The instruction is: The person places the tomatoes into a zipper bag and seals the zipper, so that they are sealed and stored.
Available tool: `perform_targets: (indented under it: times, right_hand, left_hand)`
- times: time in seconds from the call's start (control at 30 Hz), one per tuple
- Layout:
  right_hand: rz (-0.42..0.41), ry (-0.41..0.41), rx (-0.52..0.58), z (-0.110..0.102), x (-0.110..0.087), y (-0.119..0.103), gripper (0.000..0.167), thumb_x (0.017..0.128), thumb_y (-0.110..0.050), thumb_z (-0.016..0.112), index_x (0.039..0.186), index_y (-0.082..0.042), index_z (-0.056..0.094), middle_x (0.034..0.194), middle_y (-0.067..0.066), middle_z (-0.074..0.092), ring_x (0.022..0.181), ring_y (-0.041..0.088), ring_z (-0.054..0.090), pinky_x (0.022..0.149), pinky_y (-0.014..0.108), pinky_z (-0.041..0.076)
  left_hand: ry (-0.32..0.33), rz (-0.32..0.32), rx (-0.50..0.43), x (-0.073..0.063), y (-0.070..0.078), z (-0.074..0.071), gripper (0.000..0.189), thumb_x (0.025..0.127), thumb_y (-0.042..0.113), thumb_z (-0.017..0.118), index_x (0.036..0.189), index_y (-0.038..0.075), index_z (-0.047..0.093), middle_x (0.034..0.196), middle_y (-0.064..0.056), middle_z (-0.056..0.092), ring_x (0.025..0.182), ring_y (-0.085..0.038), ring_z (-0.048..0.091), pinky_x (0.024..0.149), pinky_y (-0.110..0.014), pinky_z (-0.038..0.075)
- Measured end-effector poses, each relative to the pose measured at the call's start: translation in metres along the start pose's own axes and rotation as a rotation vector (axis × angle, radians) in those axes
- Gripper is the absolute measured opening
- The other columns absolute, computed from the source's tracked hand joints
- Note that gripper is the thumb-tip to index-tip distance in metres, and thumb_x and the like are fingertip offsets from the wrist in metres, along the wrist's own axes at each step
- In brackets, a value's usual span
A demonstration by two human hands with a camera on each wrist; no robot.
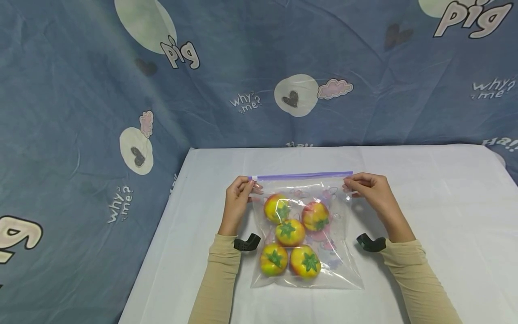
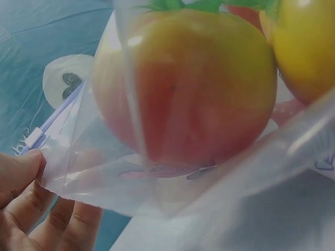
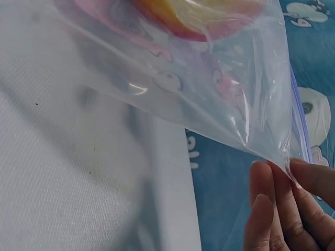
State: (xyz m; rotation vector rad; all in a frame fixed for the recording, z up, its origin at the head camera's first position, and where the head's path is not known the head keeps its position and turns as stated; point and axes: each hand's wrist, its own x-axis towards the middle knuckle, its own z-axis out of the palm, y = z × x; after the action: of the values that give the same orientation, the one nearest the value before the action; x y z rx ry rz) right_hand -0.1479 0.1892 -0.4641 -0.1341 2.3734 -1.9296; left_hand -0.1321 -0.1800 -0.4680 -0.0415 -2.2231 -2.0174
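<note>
A clear zip bag (image 1: pixel 340 265) with a purple zip strip (image 1: pixel 303 176) along its top holds several red-and-yellow persimmon-like fruits (image 1: pixel 290 232) with green leafy tops. My left hand (image 1: pixel 238 198) pinches its upper left corner, just below the white slider (image 2: pixel 34 138). At the upper right corner, my right hand (image 1: pixel 372 191) pinches the plastic between thumb and fingers, which the right wrist view shows gathered to a point. One fruit (image 2: pixel 188 83) fills much of the left wrist view behind the plastic. Pink and purple printing shows on the bag.
A white-covered table (image 1: pixel 437 202) lies under the bag. Behind it and to the left hangs a blue cloth (image 1: pixel 226 54) with printed words and shapes. Black wrist mounts (image 1: pixel 247 243) sit at both tan sleeves (image 1: pixel 417 270).
</note>
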Motion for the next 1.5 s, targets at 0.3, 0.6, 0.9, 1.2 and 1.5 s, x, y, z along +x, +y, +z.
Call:
perform_targets:
  times: [0.3,0.6,0.9,1.2,1.5]
  right_hand:
    - [-0.001,0.041,-0.037,-0.005,-0.007,-0.001,0.042,0.098,-0.022,0.072,0.124,0.009,0.065,0.093,-0.021,0.074,0.085,-0.005,0.071,0.075,0.019,0.063]
    - [-0.155,0.245,-0.258,-0.005,-0.007,-0.025,0.033,0.097,-0.026,0.074,0.12,-0.003,0.074,0.109,-0.008,0.076,0.096,-0.016,0.061,0.083,0.0,0.049]
    - [-0.199,0.18,-0.278,0.0,-0.003,-0.063,0.028,0.096,-0.025,0.075,0.118,-0.008,0.075,0.109,-0.006,0.076,0.095,-0.014,0.064,0.084,0.002,0.052]
    - [-0.081,0.005,-0.262,-0.006,-0.002,-0.061,0.053,0.095,-0.036,0.075,0.139,-0.009,0.061,0.128,0.003,0.071,0.106,-0.008,0.063,0.091,0.008,0.054]
    - [-0.104,-0.07,0.007,-0.004,-0.007,-0.038,0.031,0.101,-0.02,0.068,0.111,0.01,0.066,0.091,-0.014,0.079,0.085,0.003,0.076,0.075,0.021,0.064]
  left_hand:
    - [-0.027,0.005,-0.029,-0.001,-0.004,0.006,0.021,0.107,0.016,0.055,0.109,-0.004,0.061,0.102,-0.021,0.075,0.079,-0.008,0.073,0.067,-0.024,0.063]
    - [-0.028,0.017,-0.055,-0.002,-0.001,0.008,0.019,0.107,0.013,0.054,0.108,-0.005,0.061,0.103,-0.027,0.073,0.08,-0.01,0.073,0.068,-0.027,0.065]
    - [0.002,0.099,-0.082,-0.006,0.016,0.01,0.018,0.107,0.009,0.053,0.109,-0.008,0.06,0.099,-0.029,0.07,0.079,-0.009,0.072,0.063,-0.024,0.063]
    - [0.1,0.183,-0.122,-0.011,0.031,0.01,0.019,0.107,0.011,0.055,0.109,-0.008,0.06,0.091,-0.003,0.073,0.081,-0.009,0.07,0.061,-0.022,0.062]
    - [0.123,0.173,-0.17,-0.013,0.035,0.007,0.021,0.107,0.015,0.055,0.108,-0.005,0.06,0.089,0.003,0.072,0.08,-0.01,0.071,0.063,-0.022,0.063]
